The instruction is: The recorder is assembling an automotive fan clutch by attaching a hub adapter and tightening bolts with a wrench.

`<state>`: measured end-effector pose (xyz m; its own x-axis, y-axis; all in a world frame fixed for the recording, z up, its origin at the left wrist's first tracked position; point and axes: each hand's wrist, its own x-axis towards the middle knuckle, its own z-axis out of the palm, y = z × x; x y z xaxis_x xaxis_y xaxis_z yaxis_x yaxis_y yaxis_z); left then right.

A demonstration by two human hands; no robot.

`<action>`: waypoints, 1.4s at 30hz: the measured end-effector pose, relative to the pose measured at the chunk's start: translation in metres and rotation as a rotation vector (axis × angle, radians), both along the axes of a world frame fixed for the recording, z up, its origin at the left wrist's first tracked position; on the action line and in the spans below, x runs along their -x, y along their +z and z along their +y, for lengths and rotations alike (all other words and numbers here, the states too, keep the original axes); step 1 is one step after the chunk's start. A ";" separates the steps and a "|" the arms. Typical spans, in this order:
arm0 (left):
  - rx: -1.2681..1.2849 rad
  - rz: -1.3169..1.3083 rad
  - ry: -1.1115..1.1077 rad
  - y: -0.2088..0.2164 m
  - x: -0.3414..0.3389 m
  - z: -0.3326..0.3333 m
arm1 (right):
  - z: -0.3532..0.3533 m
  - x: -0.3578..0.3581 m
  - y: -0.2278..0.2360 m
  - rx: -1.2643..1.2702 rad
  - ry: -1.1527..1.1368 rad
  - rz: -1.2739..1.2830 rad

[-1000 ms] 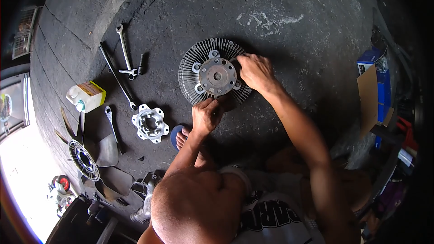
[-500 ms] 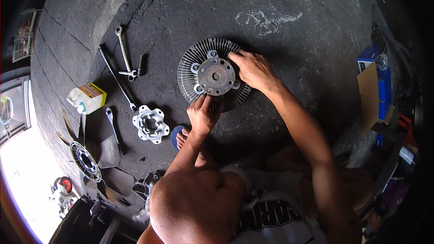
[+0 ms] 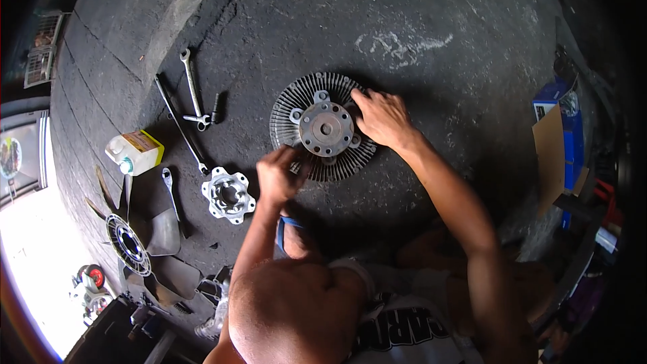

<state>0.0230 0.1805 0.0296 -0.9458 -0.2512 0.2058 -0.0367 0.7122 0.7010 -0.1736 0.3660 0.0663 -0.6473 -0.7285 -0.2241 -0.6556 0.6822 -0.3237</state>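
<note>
A round, finned metal fan clutch [image 3: 325,128] lies on the dark floor, its flat flange with a ring of holes facing up. At its upper right edge, my right hand [image 3: 383,118] is closed with fingers and thumb on the fins. My left hand [image 3: 276,174] is by the clutch's lower left rim, its fingers curled. Whatever those fingers hold, if anything, is hidden. To the left lies a silver hub [image 3: 229,195] with a scalloped edge and an open centre.
Left of the clutch lie combination wrenches [image 3: 191,84], a long bar tool [image 3: 178,121], a dark socket piece [image 3: 216,108] and a ratchet [image 3: 171,195]. A plastic jug [image 3: 138,152] stands near a bladed fan [image 3: 128,244]. Blue boxes and an open carton [image 3: 550,152] sit at the right.
My left hand has moved leftward from below the flange to the lower left rim. My right hand stays on the clutch's right edge. The whole view has shifted slightly.
</note>
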 end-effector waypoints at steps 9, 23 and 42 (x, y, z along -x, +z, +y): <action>0.113 -0.289 -0.070 0.032 0.069 -0.047 | -0.002 0.010 0.003 -0.035 0.017 0.001; 0.174 -0.175 -0.195 0.027 0.071 -0.044 | 0.011 0.019 -0.011 0.312 0.175 -0.130; 0.136 -0.201 -0.032 0.030 0.071 -0.038 | -0.006 0.022 -0.008 0.404 0.020 -0.227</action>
